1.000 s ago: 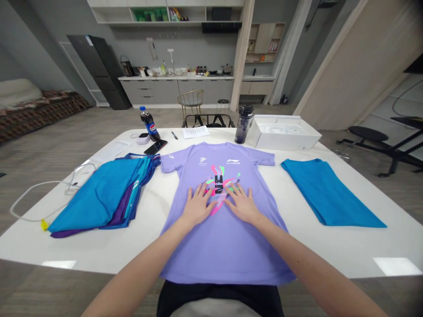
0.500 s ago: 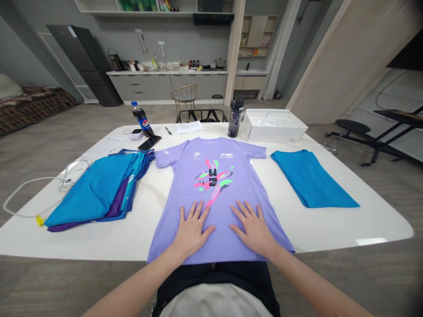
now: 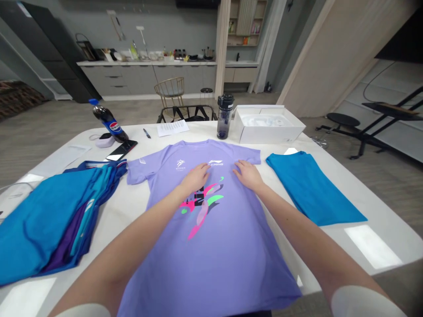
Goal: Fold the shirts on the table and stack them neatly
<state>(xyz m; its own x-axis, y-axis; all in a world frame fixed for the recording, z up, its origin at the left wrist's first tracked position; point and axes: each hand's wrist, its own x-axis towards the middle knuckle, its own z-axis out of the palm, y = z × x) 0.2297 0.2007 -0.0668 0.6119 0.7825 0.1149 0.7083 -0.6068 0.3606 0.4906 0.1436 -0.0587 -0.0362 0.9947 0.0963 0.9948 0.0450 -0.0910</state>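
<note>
A lavender T-shirt (image 3: 218, 259) lies spread front side up, its collar at the far end and its hem hanging over the near table edge. Black, pink and green artwork marks its chest. My left hand (image 3: 195, 177) is over the chest, beside the white brand logo, with its fingers bent and partly hidden. To the right of that logo, my right hand (image 3: 248, 175) is at the shirt's upper right part, fingers a little apart. Neither hand shows fabric gripped in it. A folded blue garment (image 3: 313, 189) lies to the right, and a stack of folded clothes (image 3: 49, 215) to the left.
On the white table (image 3: 380, 211), a cola bottle (image 3: 110, 123), a phone (image 3: 121, 150), a pen (image 3: 146, 133) and a paper sheet (image 3: 172, 127) stand or lie at the back left. A dark water bottle (image 3: 225, 116) and a white box (image 3: 269, 124) are at the back right.
Both my hands have moved from the lower part of the shirt up to its chest, shifting away from me. The camera has come closer to the table.
</note>
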